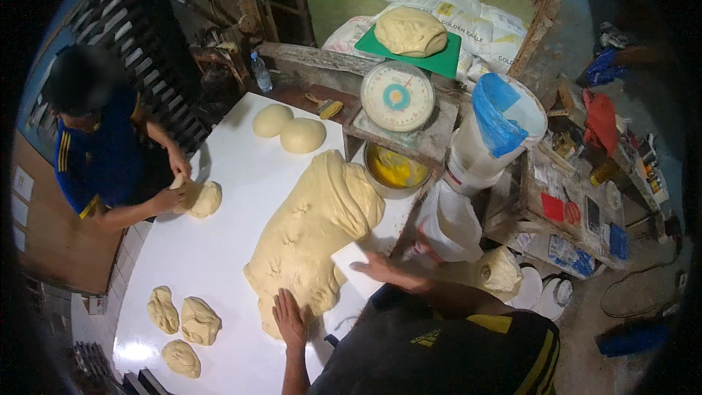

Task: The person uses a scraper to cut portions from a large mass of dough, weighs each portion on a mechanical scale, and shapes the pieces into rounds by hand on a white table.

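A big, long mass of pale yellow dough lies across the white table. My left hand presses flat on the near end of the dough, fingers apart. At the table's right edge, my right hand rests with its fingers stretched out, touching the side of the dough; nothing shows in its grip. Across the table to the left, another person in a blue shirt shapes a small dough piece with both hands.
Two smooth dough balls sit at the far end, and three rough pieces lie near left. To the right are a dial scale, a metal bowl of yellow mix, a blue-lined white bucket and dough on a green board.
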{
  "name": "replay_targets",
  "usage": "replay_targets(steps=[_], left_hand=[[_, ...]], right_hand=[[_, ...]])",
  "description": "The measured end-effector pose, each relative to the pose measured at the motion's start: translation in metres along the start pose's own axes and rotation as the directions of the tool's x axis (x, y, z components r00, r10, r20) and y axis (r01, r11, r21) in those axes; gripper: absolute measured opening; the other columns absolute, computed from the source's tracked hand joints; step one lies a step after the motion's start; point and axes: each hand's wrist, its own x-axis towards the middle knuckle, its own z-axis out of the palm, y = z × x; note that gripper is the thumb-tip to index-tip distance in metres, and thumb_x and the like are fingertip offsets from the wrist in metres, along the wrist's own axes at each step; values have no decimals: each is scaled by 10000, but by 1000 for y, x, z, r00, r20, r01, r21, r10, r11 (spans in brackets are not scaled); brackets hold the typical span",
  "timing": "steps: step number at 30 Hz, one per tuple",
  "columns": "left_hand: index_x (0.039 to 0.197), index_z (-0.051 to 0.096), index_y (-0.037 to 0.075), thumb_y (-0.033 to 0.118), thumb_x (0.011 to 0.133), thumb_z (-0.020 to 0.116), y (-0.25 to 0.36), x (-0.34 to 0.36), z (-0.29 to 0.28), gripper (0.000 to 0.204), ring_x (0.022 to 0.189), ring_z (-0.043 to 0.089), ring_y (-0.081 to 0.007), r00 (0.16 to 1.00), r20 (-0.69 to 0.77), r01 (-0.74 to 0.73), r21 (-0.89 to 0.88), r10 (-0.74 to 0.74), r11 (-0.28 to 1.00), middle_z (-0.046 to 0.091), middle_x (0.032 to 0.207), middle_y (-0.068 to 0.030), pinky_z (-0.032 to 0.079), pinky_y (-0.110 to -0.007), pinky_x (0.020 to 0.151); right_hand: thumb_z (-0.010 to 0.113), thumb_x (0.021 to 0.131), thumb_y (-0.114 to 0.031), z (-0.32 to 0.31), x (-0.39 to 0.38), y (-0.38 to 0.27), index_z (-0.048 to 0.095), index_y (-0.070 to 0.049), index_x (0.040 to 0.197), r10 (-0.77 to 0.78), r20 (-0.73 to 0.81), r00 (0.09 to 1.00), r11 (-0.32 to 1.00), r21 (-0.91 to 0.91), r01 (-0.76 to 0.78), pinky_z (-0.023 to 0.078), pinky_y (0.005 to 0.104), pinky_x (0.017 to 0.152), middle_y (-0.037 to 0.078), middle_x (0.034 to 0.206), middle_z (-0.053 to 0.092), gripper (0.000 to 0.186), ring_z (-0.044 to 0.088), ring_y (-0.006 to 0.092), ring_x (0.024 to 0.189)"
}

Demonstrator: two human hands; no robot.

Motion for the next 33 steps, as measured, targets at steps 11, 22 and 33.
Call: replay_targets(steps=[11,22,33], left_hand=[[1338,583,74,273,967,592,10,18,-15,421,1097,615,-293,989,-147,-16,-54,8,998,667,1189,-123,414,-475,937],[1451,520,109,204,841,776,89,147,-146,668,1391,440,-408,949,-23,-314,22,315,949,524,1479,-156,328,-558,1146],[1599,214,77,543,1027,484,430,417,-196,785,1494,303,-278,829,-90,181,-890,551,-418,224,1665,-93,265,-448,1215]], right_hand=[[689,947,-328,34,-7,-59,584,22,1282,-220,80,972,942,-241,233,515,384,894,170,1117,703,496,663,251,1005],[750,891,-264,-311,-29,-263,665,3,1167,-379,-765,521,925,-311,218,562,391,780,153,1007,726,393,704,220,879],[662,890,-304,-658,112,-241,616,71,1267,-503,-559,660,578,-784,-224,518,360,915,184,1230,672,534,666,248,1041]])
